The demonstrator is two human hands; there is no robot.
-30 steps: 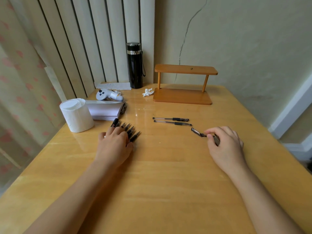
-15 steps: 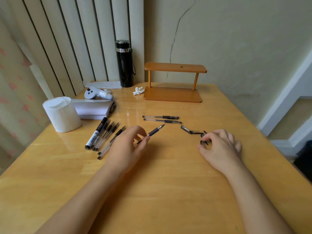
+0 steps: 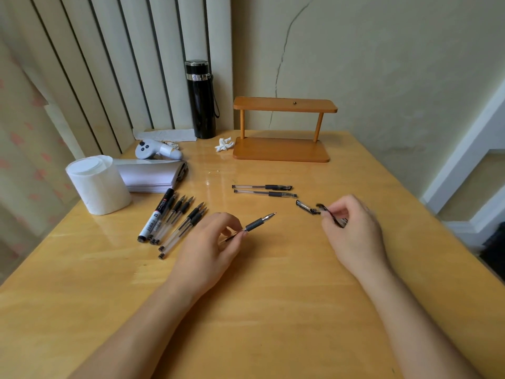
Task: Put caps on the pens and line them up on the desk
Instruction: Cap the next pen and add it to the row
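Observation:
My left hand pinches an uncapped clear pen with a black grip, its tip pointing up and right. A black pen cap is held in the fingertips of my right hand, a short way right of the pen tip. Another loose cap lies on the desk just left of that hand. Two capped pens lie side by side beyond the hands. Several uncapped pens and a marker lie in a cluster at the left.
On the wooden desk stand a white paper roll, a stack of paper, a white controller, a black flask, a crumpled tissue and a small wooden shelf. The wall runs close behind.
My left hand left the pen cluster and lifted one uncapped pen toward the middle. My right hand picked a cap off the desk and raised it slightly.

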